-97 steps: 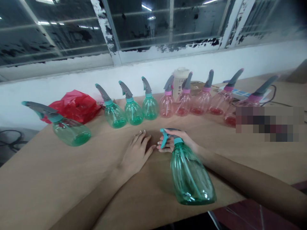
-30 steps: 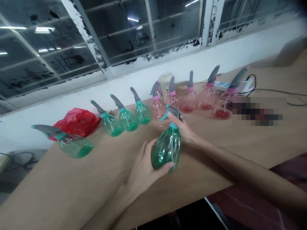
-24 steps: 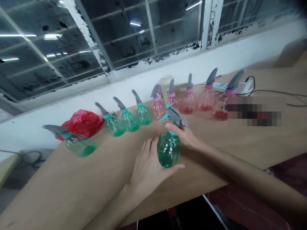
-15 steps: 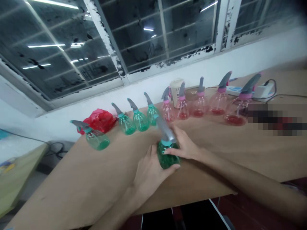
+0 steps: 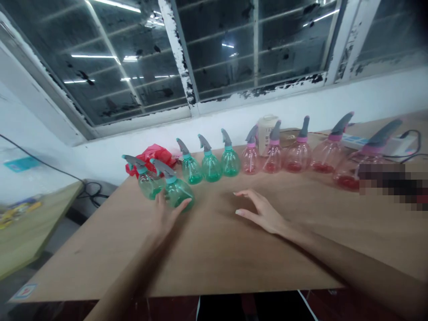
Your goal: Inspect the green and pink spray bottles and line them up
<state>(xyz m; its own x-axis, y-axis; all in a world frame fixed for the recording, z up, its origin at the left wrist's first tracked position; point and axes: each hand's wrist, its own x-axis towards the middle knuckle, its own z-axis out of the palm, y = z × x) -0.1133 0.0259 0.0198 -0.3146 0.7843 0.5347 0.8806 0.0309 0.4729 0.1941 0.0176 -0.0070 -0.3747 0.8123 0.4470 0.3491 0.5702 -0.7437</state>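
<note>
Starting at the far left, a second tabletop (image 5: pixel 30 232) stands apart from the wooden worktable (image 5: pixel 234 258), with dark cables (image 5: pixel 90 194) trailing between them. On the worktable's left end stands a green spray bottle (image 5: pixel 147 183) in front of a crumpled red plastic bag (image 5: pixel 152 156). Just beside it is the green spray bottle in hand (image 5: pixel 177 191) — half a second ago it was at mid-table, held by both hands; now it stands upright next to its neighbour, extending the green row. The left hand (image 5: pixel 165 214) has its fingers curled around the bottle's lower body, thumb on the near side, not yet released.

Further right, three more green spray bottles (image 5: pixel 210 164) line the back edge. The right hand (image 5: pixel 262 214) has come off the bottle and hovers over bare wood at the centre, fingers spread and slack, holding nothing. Behind it run the pink spray bottles (image 5: pixel 296 156) (five, each with a little red liquid at the bottom), a pale lidded cup (image 5: pixel 266 127) tucked among them. At the far right lies a white power strip (image 5: pixel 397 141) with its black cord — partly behind a blurred patch.

Judging by the placing, this bottle looks done with.
</note>
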